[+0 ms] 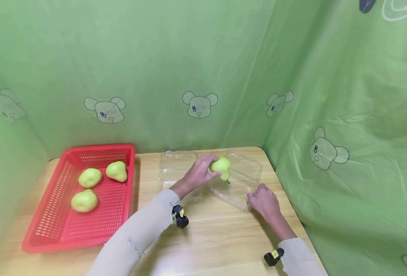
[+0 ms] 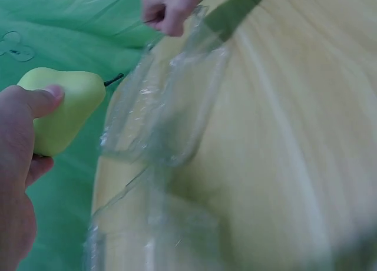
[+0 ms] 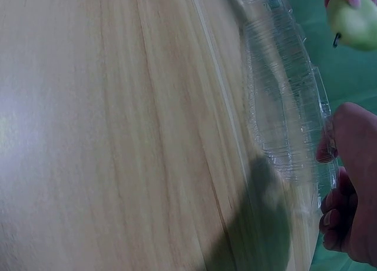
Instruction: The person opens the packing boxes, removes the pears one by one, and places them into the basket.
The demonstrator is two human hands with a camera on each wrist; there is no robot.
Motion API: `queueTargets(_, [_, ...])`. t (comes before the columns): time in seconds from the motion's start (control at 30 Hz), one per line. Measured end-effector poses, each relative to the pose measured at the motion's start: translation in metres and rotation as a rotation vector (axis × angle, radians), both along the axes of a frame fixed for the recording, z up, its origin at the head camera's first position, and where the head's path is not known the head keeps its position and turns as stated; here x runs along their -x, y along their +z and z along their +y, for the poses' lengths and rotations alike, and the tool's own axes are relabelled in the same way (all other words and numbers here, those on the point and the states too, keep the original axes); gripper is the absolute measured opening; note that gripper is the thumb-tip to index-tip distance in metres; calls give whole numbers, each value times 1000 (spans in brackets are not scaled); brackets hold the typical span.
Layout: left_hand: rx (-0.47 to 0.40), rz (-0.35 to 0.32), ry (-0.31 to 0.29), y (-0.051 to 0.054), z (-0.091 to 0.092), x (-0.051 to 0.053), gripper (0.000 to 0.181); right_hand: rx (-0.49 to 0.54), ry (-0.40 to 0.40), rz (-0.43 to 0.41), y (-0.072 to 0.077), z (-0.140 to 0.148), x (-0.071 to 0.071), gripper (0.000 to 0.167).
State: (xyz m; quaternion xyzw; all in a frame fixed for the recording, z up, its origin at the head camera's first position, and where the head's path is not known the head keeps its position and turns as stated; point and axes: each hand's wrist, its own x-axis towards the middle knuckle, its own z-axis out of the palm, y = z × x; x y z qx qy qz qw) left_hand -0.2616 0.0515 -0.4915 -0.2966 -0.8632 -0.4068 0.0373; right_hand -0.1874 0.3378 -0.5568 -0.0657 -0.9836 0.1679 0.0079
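Note:
My left hand (image 1: pixel 199 171) grips a yellow-green pear (image 1: pixel 221 165) between thumb and fingers, its dark stem pointing down. The pear is held in the air over an opened clear plastic clamshell box (image 1: pixel 230 193) on the table. At that box's right end, my right hand (image 1: pixel 266 202) pinches the rim with curled fingers. In the left wrist view the pear (image 2: pixel 68 109) hangs apart from the box. The right wrist view shows the thumb and fingers at the edge of the ribbed clear box (image 3: pixel 277 94).
On the left stands a red plastic basket (image 1: pixel 132 184) with three pears, one of them a pear (image 1: pixel 84 201) nearest the front. Another clear box (image 1: pixel 178 156) lies left of the first, partly behind my left hand. Green curtain (image 1: pixel 155 69) surrounds the wooden table (image 1: pixel 203 237).

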Motion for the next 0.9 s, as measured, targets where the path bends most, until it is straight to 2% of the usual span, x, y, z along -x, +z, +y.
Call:
queueTargets(0.17, [15,58,-11,7,-19,4,56,10,3,-24,0,1,-1,33])
queueTargets(0.37, [72,162,-15,17,-37,5,54,8,20,-25,1,1,1,33])
queueTargets(0.67, [88,294,-67,42,-67,-7,51,-5,25,-17,2,1,2,33])
queueTargets(0.9, [113,364,-80,50,-91,-13,50,-2,25,-27,1,0,4,33])
